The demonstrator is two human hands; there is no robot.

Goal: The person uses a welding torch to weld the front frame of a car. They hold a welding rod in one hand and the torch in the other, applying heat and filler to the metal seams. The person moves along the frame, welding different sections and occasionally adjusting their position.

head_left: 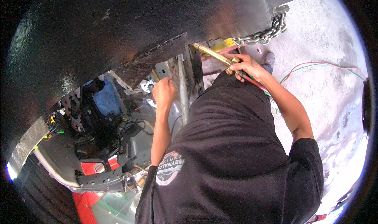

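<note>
My right hand (251,67) is closed around the valve end of a brass gas torch (214,54). The torch points up and left, its far end reaching the lower edge of a large dark panel (130,23). Red and green hoses (258,84) run back from its handle under my wrist. My left hand (163,92) is curled into a fist beside an upright grey metal pipe (182,86). Just above the fist a thin reddish line shows, perhaps a rod; whether my fingers hold it is hidden. No flame can be seen at the torch.
A stripped vehicle interior with loose wiring (130,123) and blue cloth (106,98) lies at the left. A steel chain (264,35) hangs at the panel's right corner, near a yellow bar (226,46). Hoses (315,63) trail over the pale floor (327,102) at right.
</note>
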